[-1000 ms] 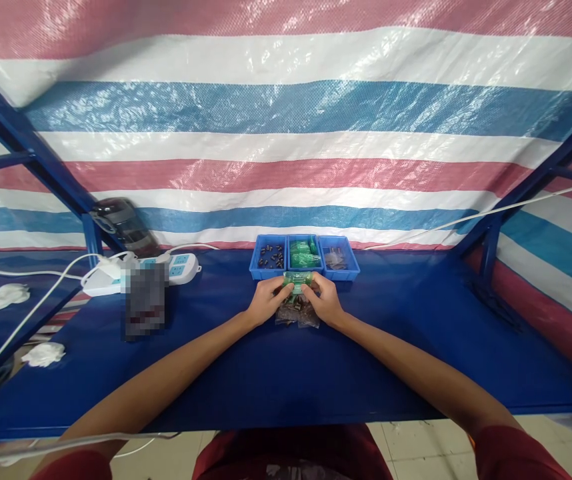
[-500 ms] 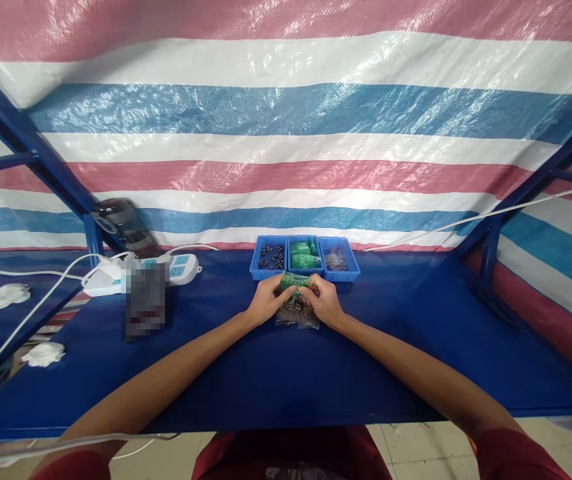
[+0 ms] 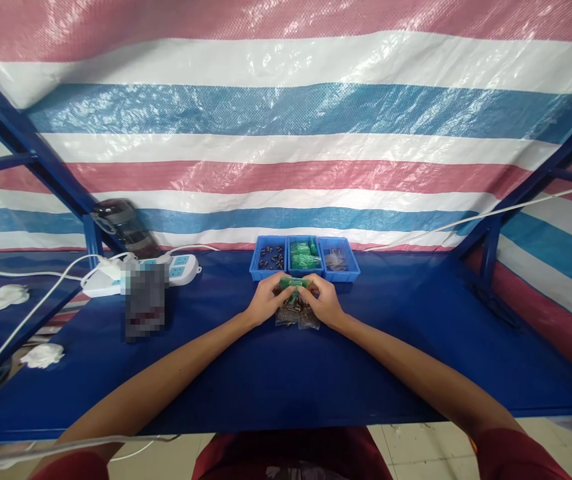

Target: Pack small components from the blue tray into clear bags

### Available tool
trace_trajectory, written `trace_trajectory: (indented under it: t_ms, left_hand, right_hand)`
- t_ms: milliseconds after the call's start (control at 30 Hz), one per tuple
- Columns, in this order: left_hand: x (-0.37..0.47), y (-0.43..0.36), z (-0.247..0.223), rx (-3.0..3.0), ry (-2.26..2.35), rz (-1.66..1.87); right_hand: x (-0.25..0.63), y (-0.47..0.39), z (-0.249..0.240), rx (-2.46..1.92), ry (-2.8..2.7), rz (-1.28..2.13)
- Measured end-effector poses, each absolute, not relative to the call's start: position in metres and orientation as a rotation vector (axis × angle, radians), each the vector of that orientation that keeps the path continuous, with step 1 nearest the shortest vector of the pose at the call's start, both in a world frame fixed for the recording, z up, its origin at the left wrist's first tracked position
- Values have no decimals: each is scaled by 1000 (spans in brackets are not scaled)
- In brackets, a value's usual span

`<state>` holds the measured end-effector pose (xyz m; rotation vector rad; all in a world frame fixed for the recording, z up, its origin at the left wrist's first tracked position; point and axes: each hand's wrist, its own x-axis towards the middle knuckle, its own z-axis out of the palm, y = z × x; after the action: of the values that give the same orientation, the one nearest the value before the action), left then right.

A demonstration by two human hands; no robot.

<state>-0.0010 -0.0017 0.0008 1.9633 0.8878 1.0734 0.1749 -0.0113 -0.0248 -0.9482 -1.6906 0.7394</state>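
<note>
Between my two hands is a green plastic packet (image 3: 293,283), pinched at both ends. My left hand (image 3: 267,300) is closed on its left end, thumb pointing inward. On the right end my right hand (image 3: 323,301) is closed in the same way. Just below the packet, small clear bags of brownish metal pieces (image 3: 296,315) lie between the hands; whether they are joined to the packet I cannot tell. Behind the hands stand three blue bins: the left bin (image 3: 269,274) with dark small fittings, the middle one with green packets (image 3: 304,255), the right one with small clear bags (image 3: 335,260).
A white power strip (image 3: 186,269) with cables stands at the left back, beside a dark bottle (image 3: 125,223). A blurred-out dark object (image 3: 145,303) lies before it. Crumpled white tissues (image 3: 43,355) are at the far left. Striped sheeting (image 3: 286,177) hangs behind the blue table (image 3: 366,387).
The green packet looks narrower between my hands, its upper edge slightly lower. My hands have barely moved, and the bins are unchanged.
</note>
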Motion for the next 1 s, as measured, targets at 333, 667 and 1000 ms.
trace_trajectory:
  t_ms: [333,667,1000]
  left_hand:
    - [-1,-4,3,2015,925,1097]
    - [1,-3,1,1949,933,1065]
    - [0,-3,1,1920,929,1083]
  right_hand:
    - [175,-13,-21,-980,-1725,684]
    - [176,-10,-26,-891,-1647,912]
    - [175,-11,-25,-957,-1634,868]
